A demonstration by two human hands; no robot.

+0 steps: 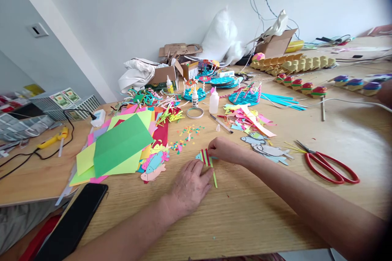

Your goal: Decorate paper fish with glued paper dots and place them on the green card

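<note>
A small blue paper fish [199, 156] with red and pale stripes across its body lies flat on the table. A thin green paper strip [214, 178] crosses it near the tail and sticks out toward me. My left hand [191, 185] rests on the table at the fish's near side, fingers lying flat, thumb beside the strip. Over the tail end, my right hand [225, 150] has its fingers curled and pinched at the strip's far end; the fingertips are partly hidden.
Paper sheets [122, 142] and fish cutouts [154, 167] lie left. Beyond are confetti [188, 132], a tape roll [195, 113], a pen [221, 123] and a glue bottle [213, 101]. Grey fish [269, 150] and red-handled scissors [332, 167] lie right; a phone [76, 220] is front left.
</note>
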